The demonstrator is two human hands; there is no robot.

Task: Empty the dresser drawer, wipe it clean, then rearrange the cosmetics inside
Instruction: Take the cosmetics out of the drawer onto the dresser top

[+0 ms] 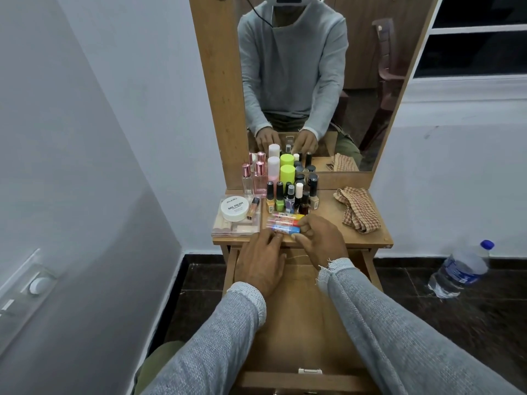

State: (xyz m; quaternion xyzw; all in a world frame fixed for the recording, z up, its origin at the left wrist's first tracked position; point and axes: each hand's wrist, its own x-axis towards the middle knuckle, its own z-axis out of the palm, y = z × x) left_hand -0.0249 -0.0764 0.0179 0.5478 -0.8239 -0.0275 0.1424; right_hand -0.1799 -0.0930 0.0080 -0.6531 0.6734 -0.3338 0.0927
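The wooden dresser drawer is pulled out toward me, and its bare floor shows between my arms. Cosmetics crowd the left half of the dresser top. A small stack of lip balm tubes lies at the front edge, the lowest one blue. My left hand touches the tubes' left ends with its fingertips. My right hand pinches the right end of the blue tube with curled fingers.
Behind the tubes stand nail polish bottles, pink perfume bottles, green and pink cans, a white nail polish remover tub on a clear case. A checkered cloth lies right. A water bottle stands on the floor.
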